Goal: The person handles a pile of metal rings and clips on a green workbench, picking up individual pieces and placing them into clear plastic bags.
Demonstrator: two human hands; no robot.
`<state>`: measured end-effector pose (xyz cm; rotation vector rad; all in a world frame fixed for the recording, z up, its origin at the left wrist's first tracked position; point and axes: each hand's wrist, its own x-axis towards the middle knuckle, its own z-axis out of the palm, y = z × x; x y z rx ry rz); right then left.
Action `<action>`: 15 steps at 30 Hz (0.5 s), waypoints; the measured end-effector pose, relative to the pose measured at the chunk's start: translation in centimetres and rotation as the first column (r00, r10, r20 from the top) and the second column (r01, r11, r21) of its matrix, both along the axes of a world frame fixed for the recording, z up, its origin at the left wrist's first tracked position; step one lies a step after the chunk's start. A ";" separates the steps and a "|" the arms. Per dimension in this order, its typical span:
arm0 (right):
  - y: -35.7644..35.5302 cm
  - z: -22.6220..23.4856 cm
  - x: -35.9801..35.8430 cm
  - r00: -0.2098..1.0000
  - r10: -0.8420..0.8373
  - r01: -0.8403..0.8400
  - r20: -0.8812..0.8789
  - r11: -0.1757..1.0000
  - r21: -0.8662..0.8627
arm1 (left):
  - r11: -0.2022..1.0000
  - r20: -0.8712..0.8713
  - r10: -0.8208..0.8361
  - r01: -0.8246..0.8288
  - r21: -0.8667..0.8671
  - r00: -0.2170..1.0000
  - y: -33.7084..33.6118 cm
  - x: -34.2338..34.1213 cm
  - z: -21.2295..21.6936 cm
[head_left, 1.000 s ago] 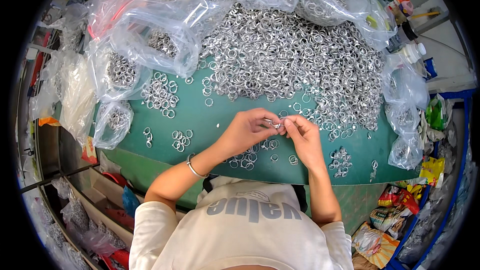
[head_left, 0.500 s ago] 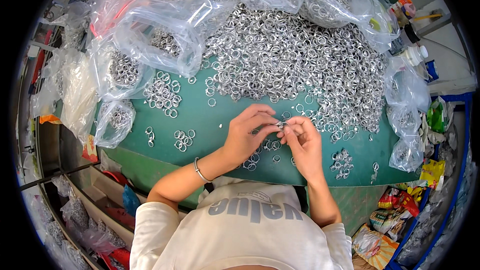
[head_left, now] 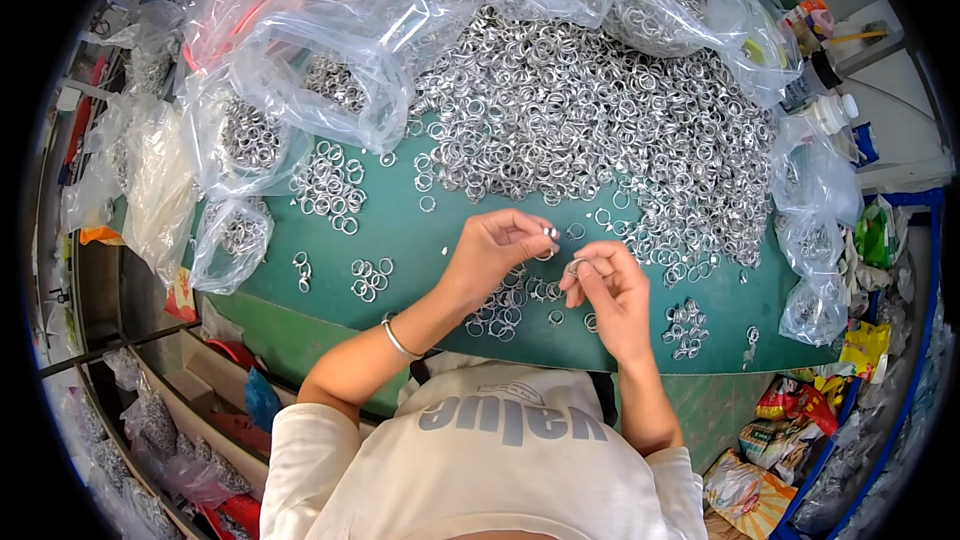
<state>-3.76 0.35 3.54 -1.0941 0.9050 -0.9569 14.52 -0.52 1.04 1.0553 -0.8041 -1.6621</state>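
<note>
Left hand (head_left: 503, 243) pinching silver pieces (head_left: 549, 233), right hand (head_left: 615, 292) (loosely curled) pinching a ring (head_left: 573, 266)

- The bench (head_left: 400, 230) is lit brightly and fairly evenly; shadows are kept faint.
- White glare is thrown back by the plastic bags (head_left: 280, 70) toward 11 o'clock.
- Small glints are scattered across the ring pile (head_left: 590, 120) at 1 o'clock.
- The blue frame (head_left: 935, 230) at 3 o'clock is bent; corners are blacked out.
</note>
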 end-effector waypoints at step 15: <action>-3.0 -3.1 0.5 0.862 -0.100 0.041 -0.497 0.991 -0.128 | 0.979 -0.050 0.030 -0.020 0.203 0.998 0.1 0.4 -0.2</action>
